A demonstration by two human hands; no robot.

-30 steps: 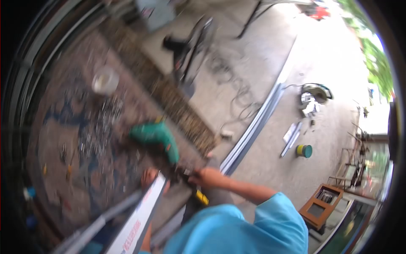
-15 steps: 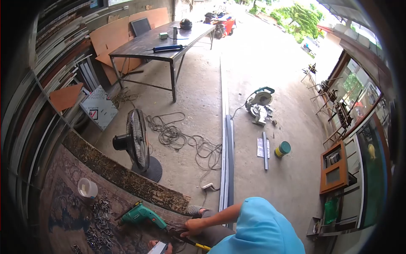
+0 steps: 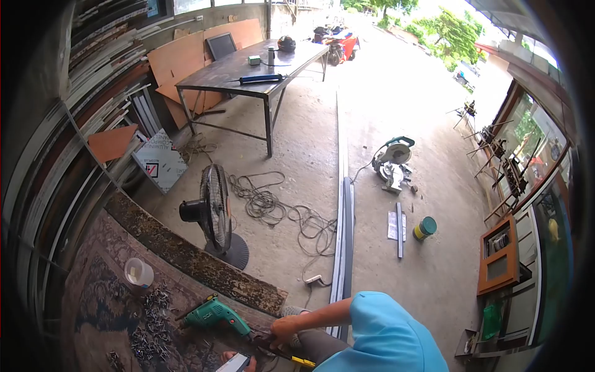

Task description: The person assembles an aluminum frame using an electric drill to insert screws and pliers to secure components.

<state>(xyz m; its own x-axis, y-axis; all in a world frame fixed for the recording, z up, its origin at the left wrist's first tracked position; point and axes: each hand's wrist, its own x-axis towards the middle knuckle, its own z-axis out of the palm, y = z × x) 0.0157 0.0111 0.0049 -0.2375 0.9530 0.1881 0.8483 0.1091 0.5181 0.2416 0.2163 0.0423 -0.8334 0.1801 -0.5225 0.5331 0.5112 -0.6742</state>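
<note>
My right hand (image 3: 284, 328) reaches left from a blue sleeve and is closed around a dark tool with a yellow end (image 3: 302, 361), right at the nose of a green power drill (image 3: 214, 315). The drill lies on a patterned carpet (image 3: 93, 291). Only the fingers of my left hand (image 3: 229, 356) show at the bottom edge, against the end of a white profile (image 3: 235, 364). A pile of screws (image 3: 152, 307) and a white cup (image 3: 137, 271) lie left of the drill.
A floor fan (image 3: 214, 211) stands beyond the carpet, with tangled cable (image 3: 273, 204) behind it. Long metal profiles (image 3: 344, 229) run up the concrete floor. A mitre saw (image 3: 392, 160), a teal can (image 3: 425, 227) and a steel table (image 3: 248, 68) stand farther off.
The view has swung up from the carpet to the whole yard. Both hands stay by the drill's nose and the white profile, now at the bottom edge.
</note>
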